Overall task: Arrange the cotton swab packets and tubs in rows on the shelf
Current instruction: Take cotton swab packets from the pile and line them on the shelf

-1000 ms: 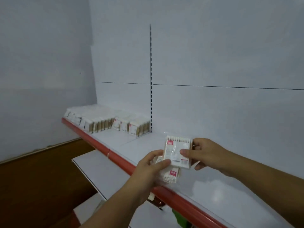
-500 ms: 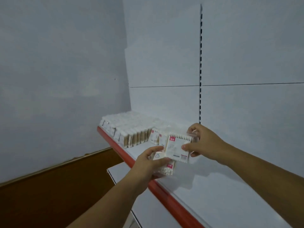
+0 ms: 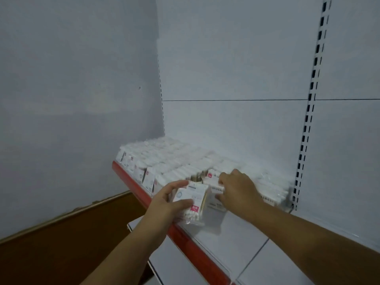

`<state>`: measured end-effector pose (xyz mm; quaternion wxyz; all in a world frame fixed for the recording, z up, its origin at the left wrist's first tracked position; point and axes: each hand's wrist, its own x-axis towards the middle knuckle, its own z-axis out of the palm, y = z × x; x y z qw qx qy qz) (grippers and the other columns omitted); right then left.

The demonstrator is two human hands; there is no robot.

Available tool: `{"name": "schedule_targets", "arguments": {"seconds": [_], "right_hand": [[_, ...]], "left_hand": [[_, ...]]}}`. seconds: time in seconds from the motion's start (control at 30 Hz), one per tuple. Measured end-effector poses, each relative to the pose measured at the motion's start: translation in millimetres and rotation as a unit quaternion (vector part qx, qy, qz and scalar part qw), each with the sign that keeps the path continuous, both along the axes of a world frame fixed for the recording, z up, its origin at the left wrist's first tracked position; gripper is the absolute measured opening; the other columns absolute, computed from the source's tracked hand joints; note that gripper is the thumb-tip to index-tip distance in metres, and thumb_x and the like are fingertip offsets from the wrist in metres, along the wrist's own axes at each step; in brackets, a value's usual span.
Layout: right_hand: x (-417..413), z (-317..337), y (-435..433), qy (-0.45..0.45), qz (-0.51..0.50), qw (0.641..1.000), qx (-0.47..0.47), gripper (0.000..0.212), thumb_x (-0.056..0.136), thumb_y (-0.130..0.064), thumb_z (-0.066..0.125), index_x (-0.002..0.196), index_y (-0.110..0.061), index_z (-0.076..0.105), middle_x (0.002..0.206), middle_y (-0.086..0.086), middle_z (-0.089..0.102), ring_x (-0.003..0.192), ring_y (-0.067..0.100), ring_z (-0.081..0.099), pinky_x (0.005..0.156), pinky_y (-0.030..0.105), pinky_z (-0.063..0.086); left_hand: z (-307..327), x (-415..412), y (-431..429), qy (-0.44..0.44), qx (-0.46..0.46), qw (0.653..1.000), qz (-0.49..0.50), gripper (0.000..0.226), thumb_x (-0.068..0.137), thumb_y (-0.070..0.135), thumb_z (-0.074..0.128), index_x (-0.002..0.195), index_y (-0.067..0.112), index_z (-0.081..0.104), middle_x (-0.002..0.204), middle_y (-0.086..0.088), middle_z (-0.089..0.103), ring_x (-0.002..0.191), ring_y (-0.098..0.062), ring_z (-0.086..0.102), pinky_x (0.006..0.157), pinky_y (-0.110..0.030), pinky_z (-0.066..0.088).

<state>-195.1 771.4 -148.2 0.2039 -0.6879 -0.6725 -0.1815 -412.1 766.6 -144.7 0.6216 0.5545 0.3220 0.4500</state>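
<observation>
Grip of the right hand is clamped over the top edge of an upright packet, with the fingers curled down the far side and the thumb hidden. The packet stands on the shelf, its printed face toward the camera and the swabs inside running roughly 12 to 6 o'clock. From this grip the filled rows lie at about 10 o'clock. They are touching the packet or just beside it; I cannot tell which. Bare shelf stretches off at 5 o'clock, and the slotted upright rises at 2 o'clock, well apart.

At 9 o'clock, just beside, the left hand has its grip closed round the spare packets, thumb across the front. They are held above the shelf's red lip, cotton tips pointing to 6 o'clock.

By my judgement the right hand is nearer the open end of the rows, so seating the packet falls to it, with a short push toward 10 o'clock. The left hand then only has to pass the next packet across.
</observation>
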Motion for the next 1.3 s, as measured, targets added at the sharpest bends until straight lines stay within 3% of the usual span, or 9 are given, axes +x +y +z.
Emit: {"name": "schedule_targets", "arguments": {"seconds": [0.1, 0.27, 0.43, 0.6, 0.73, 0.87, 1.0, 1.17, 1.3], "right_hand": [[-10.3, -1.9, 33.1, -0.123, -0.023, 0.991, 0.049, 0.043, 0.057, -0.037, 0.085, 0.084, -0.013, 0.063, 0.088, 0.005, 0.061, 0.087, 0.025, 0.055, 0.071, 0.035, 0.043], [-4.2, 8.8, 62.1, -0.155, -0.073, 0.985, -0.033, 0.038, 0.088, -0.043, 0.058, 0.119, -0.02, 0.058, 0.135, 0.001, 0.044, 0.126, 0.023, 0.031, 0.099, 0.035, 0.025], [2.6, 51.8, 18.9, 0.192, -0.017, 0.979, 0.062, 0.029, 0.095, -0.042, 0.049, 0.1, -0.021, 0.068, 0.104, -0.007, 0.066, 0.099, 0.011, 0.057, 0.081, 0.024, 0.042], [-19.2, 46.4, -29.3, 0.13, -0.038, 0.982, -0.133, 0.033, 0.072, -0.051, 0.074, 0.096, -0.038, 0.056, 0.091, -0.021, 0.055, 0.08, -0.005, 0.051, 0.066, 0.014, 0.041], [-11.5, 45.1, -51.6, 0.195, -0.071, 0.973, -0.099, 0.034, 0.069, -0.037, 0.081, 0.079, -0.036, 0.048, 0.081, -0.018, 0.058, 0.071, 0.003, 0.053, 0.063, 0.018, 0.047], [4.6, 50.5, -75.0, 0.306, -0.072, 0.946, -0.084, 0.055, 0.074, -0.019, 0.079, 0.106, -0.048, 0.046, 0.086, -0.014, 0.063, 0.074, 0.004, 0.065, 0.062, 0.018, 0.052], [27.3, 43.3, -93.1, 0.359, -0.129, 0.924, -0.01, 0.021, 0.075, -0.013, 0.078, 0.085, -0.024, 0.064, 0.077, -0.015, 0.07, 0.067, 0.003, 0.066, 0.059, 0.016, 0.053], [39.1, 28.3, -108.0, 0.411, -0.196, 0.89, 0.041, 0.027, 0.069, -0.017, 0.083, 0.081, -0.016, 0.059, 0.074, -0.012, 0.071, 0.066, 0.002, 0.066, 0.056, 0.015, 0.051], [26.1, 6.3, -105.6, 0.395, -0.213, 0.892, 0.054, 0.038, 0.07, -0.024, 0.082, 0.093, -0.032, 0.054, 0.089, -0.012, 0.068, 0.078, 0.003, 0.067, 0.07, 0.03, 0.059]], "left_hand": [[-7.0, -2.6, 27.8, -0.015, 0.005, 0.999, -0.042, 0.045, 0.078, -0.008, 0.069, 0.099, 0.031, 0.072, 0.105, -0.006, 0.072, 0.085, -0.031, 0.071, 0.066, -0.035, 0.055], [-16.1, 8.4, 62.5, -0.027, 0.012, 0.992, -0.124, 0.051, 0.075, -0.01, 0.069, 0.103, 0.033, 0.07, 0.108, -0.005, 0.072, 0.096, -0.032, 0.069, 0.072, -0.039, 0.058], [-23.2, 31.6, 80.5, -0.077, 0.044, 0.976, -0.201, 0.074, 0.069, -0.011, 0.074, 0.117, 0.043, 0.062, 0.113, 0.012, 0.07, 0.099, -0.016, 0.069, 0.071, -0.026, 0.056], [-33.6, 62.6, 86.6, -0.054, 0.044, 0.969, -0.239, 0.095, 0.054, -0.003, 0.081, 0.123, 0.054, 0.048, 0.125, 0.006, 0.061, 0.106, -0.019, 0.066, 0.073, -0.032, 0.056], [-34.2, 66.8, 90.2, -0.044, -0.043, 0.953, -0.298, 0.068, 0.073, 0.024, 0.076, 0.128, 0.053, 0.047, 0.128, -0.003, 0.062, 0.106, -0.024, 0.067, 0.073, -0.036, 0.055], [-34.4, 68.7, 96.4, -0.066, -0.098, 0.955, -0.272, 0.051, 0.095, 0.003, 0.051, 0.122, 0.046, 0.053, 0.116, -0.006, 0.069, 0.087, -0.023, 0.072, 0.059, -0.035, 0.059], [-28.9, 67.0, 95.5, -0.053, -0.13, 0.956, -0.256, 0.039, 0.09, -0.008, 0.048, 0.11, 0.023, 0.06, 0.101, -0.01, 0.071, 0.079, -0.025, 0.069, 0.054, -0.031, 0.056], [7.0, 71.1, 99.5, 0.104, 0.208, 0.943, -0.236, 0.034, 0.09, -0.003, 0.05, 0.086, 0.027, 0.065, 0.081, 0.007, 0.067, 0.069, -0.009, 0.061, 0.058, -0.017, 0.046], [31.5, 95.8, 110.9, 0.239, 0.569, 0.767, -0.176, 0.031, 0.094, 0.017, 0.055, 0.122, 0.029, 0.06, 0.103, 0.018, 0.05, 0.098, -0.005, 0.051, 0.077, -0.009, 0.034]]}}
